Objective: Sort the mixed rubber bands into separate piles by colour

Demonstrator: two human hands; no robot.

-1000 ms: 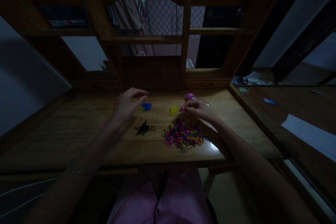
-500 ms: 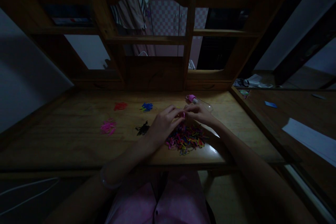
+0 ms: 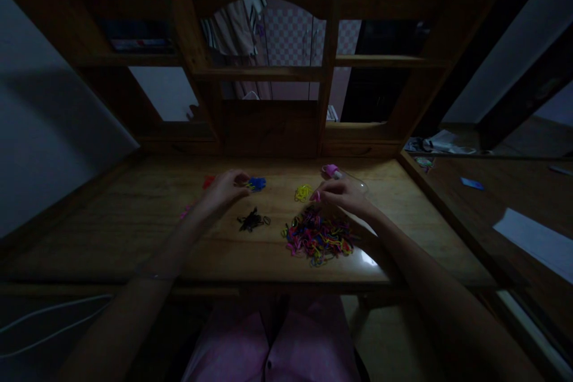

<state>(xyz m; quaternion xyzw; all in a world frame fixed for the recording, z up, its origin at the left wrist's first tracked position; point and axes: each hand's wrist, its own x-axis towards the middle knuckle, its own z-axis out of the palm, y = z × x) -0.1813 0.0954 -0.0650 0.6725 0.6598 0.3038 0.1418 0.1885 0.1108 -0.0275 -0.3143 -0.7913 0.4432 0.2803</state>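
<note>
My left hand (image 3: pixel 224 190) hovers at the left edge of a small blue pile of rubber bands (image 3: pixel 257 184) with a few yellow strands beside it. Its fingers are closed in a pinch, and what they hold, if anything, is too dim to make out. My right hand (image 3: pixel 342 192) pinches a pink rubber band (image 3: pixel 317 196) above a large mixed-colour heap of bands (image 3: pixel 319 236). Between the hands lies a yellow pile (image 3: pixel 303 193). Nearer me sits a black pile (image 3: pixel 251 220). Red bands (image 3: pixel 208 181) and pink bands (image 3: pixel 186 211) are partly hidden behind my left hand and forearm.
A clear bottle with a pink cap (image 3: pixel 332 171) lies behind my right hand. Wooden shelving (image 3: pixel 268 74) rises at the desk's back. To the right, a lower wooden surface holds white paper (image 3: pixel 535 242) and a small blue card (image 3: pixel 471 183).
My left hand has left my right hand and moved left to the blue pile, uncovering the yellow pile. The right hand stays above the mixed heap with pink in its fingers.
</note>
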